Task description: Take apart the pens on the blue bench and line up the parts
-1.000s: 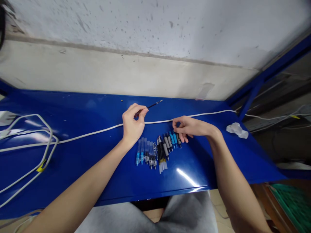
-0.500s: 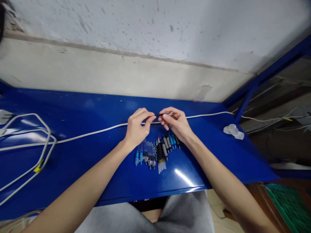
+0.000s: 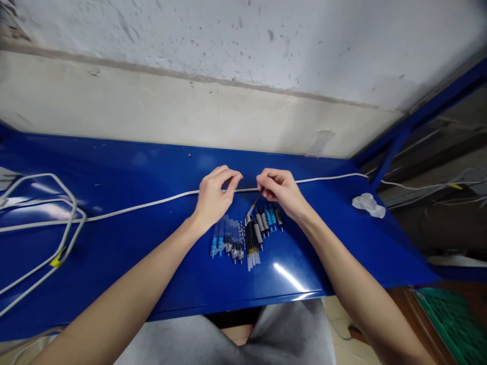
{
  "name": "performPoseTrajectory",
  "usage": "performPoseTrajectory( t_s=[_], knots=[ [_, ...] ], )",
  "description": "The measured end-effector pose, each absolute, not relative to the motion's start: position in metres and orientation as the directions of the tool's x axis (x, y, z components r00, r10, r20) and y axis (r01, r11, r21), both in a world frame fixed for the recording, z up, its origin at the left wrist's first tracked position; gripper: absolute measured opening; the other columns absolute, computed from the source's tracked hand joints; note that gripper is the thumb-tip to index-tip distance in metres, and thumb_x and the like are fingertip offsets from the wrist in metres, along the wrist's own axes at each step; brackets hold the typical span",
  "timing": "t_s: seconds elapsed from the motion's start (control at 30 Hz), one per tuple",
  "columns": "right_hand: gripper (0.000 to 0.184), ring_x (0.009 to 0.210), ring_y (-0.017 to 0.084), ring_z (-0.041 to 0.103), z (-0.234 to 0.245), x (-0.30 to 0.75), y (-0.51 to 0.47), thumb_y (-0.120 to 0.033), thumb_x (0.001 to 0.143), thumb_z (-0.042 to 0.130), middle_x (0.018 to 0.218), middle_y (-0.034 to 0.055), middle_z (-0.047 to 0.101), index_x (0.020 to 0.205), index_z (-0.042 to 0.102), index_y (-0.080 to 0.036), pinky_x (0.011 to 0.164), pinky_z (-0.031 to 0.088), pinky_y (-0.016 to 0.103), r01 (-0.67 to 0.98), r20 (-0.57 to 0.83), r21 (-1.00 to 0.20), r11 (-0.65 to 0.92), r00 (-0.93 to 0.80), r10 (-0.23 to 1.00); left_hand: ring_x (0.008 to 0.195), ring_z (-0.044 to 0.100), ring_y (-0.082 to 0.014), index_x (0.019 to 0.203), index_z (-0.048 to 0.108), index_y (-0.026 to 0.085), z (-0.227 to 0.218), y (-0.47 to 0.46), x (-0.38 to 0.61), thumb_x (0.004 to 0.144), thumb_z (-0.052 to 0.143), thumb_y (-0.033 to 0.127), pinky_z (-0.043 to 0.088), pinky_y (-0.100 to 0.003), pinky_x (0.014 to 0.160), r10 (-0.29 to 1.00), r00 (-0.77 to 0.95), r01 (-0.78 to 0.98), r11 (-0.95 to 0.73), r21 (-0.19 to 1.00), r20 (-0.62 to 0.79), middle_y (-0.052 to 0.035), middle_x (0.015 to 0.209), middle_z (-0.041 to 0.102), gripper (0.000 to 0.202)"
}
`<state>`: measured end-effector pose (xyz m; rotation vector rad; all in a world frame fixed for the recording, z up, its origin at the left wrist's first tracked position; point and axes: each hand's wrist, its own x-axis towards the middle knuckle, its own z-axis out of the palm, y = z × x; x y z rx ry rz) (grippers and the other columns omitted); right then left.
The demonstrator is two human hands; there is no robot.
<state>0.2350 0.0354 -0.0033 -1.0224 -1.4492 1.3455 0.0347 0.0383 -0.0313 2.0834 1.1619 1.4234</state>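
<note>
While the left hand (image 3: 216, 195) sits loosely curled over the white cable (image 3: 160, 198), holding nothing visible, the right hand (image 3: 280, 191) pinches a thin pen (image 3: 254, 201) between its fingers. The pen's long axis slants downward, tip pointing near and left, just above the far end of the pen row (image 3: 249, 241) and apparently not touching it. The pen's upper end is hidden within the fingers. The row lies on the blue table (image 3: 297, 253); its individual pens are too small to inspect in detail.
</note>
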Motion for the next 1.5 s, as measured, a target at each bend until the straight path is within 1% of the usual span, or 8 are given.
performPoseTrajectory(
  t_s=[0.13, 0.23, 0.33, 0.4, 0.6, 1.1, 1.4, 1.5],
  knots=[
    [0.034, 0.052, 0.007, 0.044, -0.0023, 0.2273, 0.0266, -0.045, 0.087, 0.077, 0.056, -0.0045, 0.056, 0.075, 0.068, -0.016, 0.050, 0.031, 0.022, 0.114, 0.112, -0.974, 0.196, -0.510, 0.853, 0.072, 0.054, -0.0140, 0.088, 0.071, 0.018, -0.0308, 0.0376, 0.0346, 0.101, 0.058, 0.023, 0.042, -0.029, 0.067, 0.782, 0.153, 0.434, -0.603, 0.669, 0.605, -0.0021, 0.080, 0.064, 0.019],
    [0.038, 0.050, 0.007, 0.040, 0.0004, 0.2295, 0.0259, -0.050, 0.092, 0.072, 0.057, -0.0053, 0.054, 0.077, 0.066, -0.015, 0.050, 0.028, 0.022, 0.117, 0.059, -0.980, 0.162, -0.607, 0.793, 0.070, 0.053, -0.0137, 0.087, 0.071, 0.018, -0.0304, 0.0373, 0.0348, 0.101, 0.058, 0.024, 0.041, -0.029, 0.066, 0.779, 0.145, 0.438, -0.603, 0.667, 0.610, -0.0016, 0.078, 0.063, 0.020],
    [0.047, 0.048, 0.007, 0.036, 0.0013, 0.2334, 0.0276, -0.056, 0.100, 0.056, 0.056, -0.0055, 0.049, 0.078, 0.066, -0.016, 0.049, 0.026, 0.023, 0.129, 0.008, -0.984, 0.126, -0.666, 0.746, 0.069, 0.053, -0.0135, 0.087, 0.071, 0.018, -0.0301, 0.0373, 0.0350, 0.100, 0.058, 0.023, 0.041, -0.029, 0.065, 0.778, 0.140, 0.443, -0.603, 0.664, 0.612, -0.0012, 0.077, 0.063, 0.019],
    [0.051, 0.049, 0.007, 0.036, 0.0004, 0.2345, 0.0287, -0.058, 0.102, 0.052, 0.055, -0.0053, 0.048, 0.077, 0.066, -0.016, 0.049, 0.026, 0.024, 0.150, 0.002, -0.980, 0.133, -0.658, 0.753, 0.069, 0.053, -0.0135, 0.087, 0.071, 0.018, -0.0299, 0.0374, 0.0351, 0.100, 0.058, 0.023, 0.041, -0.029, 0.064, 0.776, 0.139, 0.444, -0.604, 0.662, 0.615, -0.0012, 0.077, 0.063, 0.019],
    [0.052, 0.050, 0.008, 0.036, -0.0037, 0.2344, 0.0311, -0.061, 0.100, 0.054, 0.054, -0.0060, 0.042, 0.072, 0.062, -0.016, 0.050, 0.025, 0.024, 0.182, 0.037, -0.970, 0.163, -0.549, 0.835, 0.069, 0.053, -0.0138, 0.087, 0.071, 0.019, -0.0301, 0.0376, 0.0351, 0.101, 0.057, 0.023, 0.041, -0.029, 0.064, 0.768, 0.142, 0.452, -0.611, 0.650, 0.624, -0.0013, 0.077, 0.064, 0.020],
    [0.054, 0.052, 0.008, 0.040, -0.0057, 0.2329, 0.0311, -0.065, 0.097, 0.056, 0.056, -0.0050, 0.047, 0.074, 0.063, -0.017, 0.051, 0.028, 0.024, 0.219, 0.020, -0.960, 0.175, -0.569, 0.822, 0.064, 0.051, -0.0128, 0.086, 0.071, 0.019, -0.0307, 0.0371, 0.0352, 0.100, 0.058, 0.024, 0.042, -0.029, 0.063, 0.762, 0.118, 0.448, -0.613, 0.651, 0.637, -0.0013, 0.077, 0.064, 0.020],
    [0.051, 0.053, 0.008, 0.041, -0.0043, 0.2322, 0.0296, -0.060, 0.099, 0.056, 0.058, -0.0047, 0.048, 0.075, 0.064, -0.016, 0.053, 0.029, 0.024, 0.252, 0.013, -0.946, 0.204, -0.598, 0.801, 0.065, 0.052, -0.0131, 0.086, 0.071, 0.020, -0.0311, 0.0376, 0.0354, 0.100, 0.058, 0.023, 0.042, -0.029, 0.063, 0.759, 0.121, 0.454, -0.615, 0.644, 0.639, -0.0014, 0.076, 0.064, 0.020],
    [0.047, 0.054, 0.009, 0.040, -0.0048, 0.2319, 0.0293, -0.057, 0.097, 0.061, 0.058, -0.0048, 0.048, 0.075, 0.065, -0.016, 0.053, 0.028, 0.025, 0.260, 0.014, -0.941, 0.219, -0.613, 0.790, 0.065, 0.052, -0.0127, 0.085, 0.071, 0.019, -0.0305, 0.0375, 0.0356, 0.099, 0.058, 0.021, 0.042, -0.029, 0.063, 0.760, 0.120, 0.449, -0.616, 0.648, 0.639, -0.0011, 0.075, 0.064, 0.019]
  ],
)
